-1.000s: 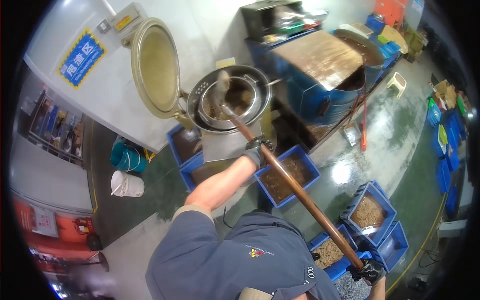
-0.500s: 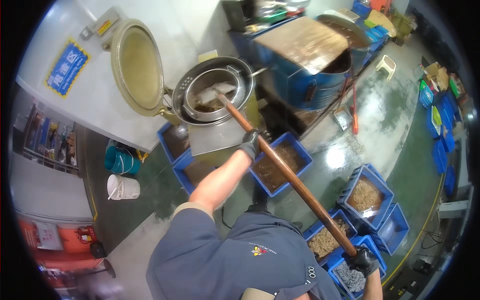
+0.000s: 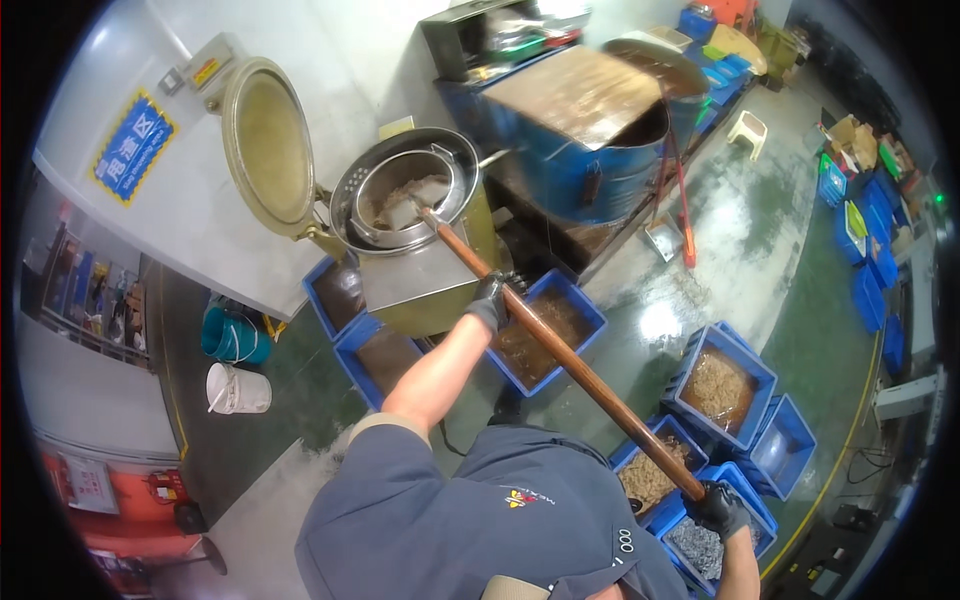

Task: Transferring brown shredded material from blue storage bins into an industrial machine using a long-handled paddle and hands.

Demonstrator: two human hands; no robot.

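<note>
My left hand (image 3: 490,302), in a black glove, is closed around the middle of a wooden-handled shovel (image 3: 578,370). Its far end slopes down into a round metal machine (image 3: 352,190), where the pale blade rests against brownish material (image 3: 398,194) in the inner drum. At the handle's near end my gloved right hand (image 3: 718,508) is wrapped around the tip, above blue crates. The machine's round lid (image 3: 268,147) stands raised on its left side. How deep the blade sits in the material is hard to make out.
Blue crates of brown liquid (image 3: 545,335) stand beside the machine. To the right, a blue crate (image 3: 718,388) holds tan chunks and another grey shavings (image 3: 700,545). A big blue drum (image 3: 590,170), a red-handled dustpan (image 3: 662,240), a white bucket (image 3: 240,388) and a teal bucket (image 3: 235,335) surround me.
My view has shifted slightly, so the machine and crates appear a little to the left. The shovel blade sits slightly differently in the drum. Both hands keep hold of the handle.
</note>
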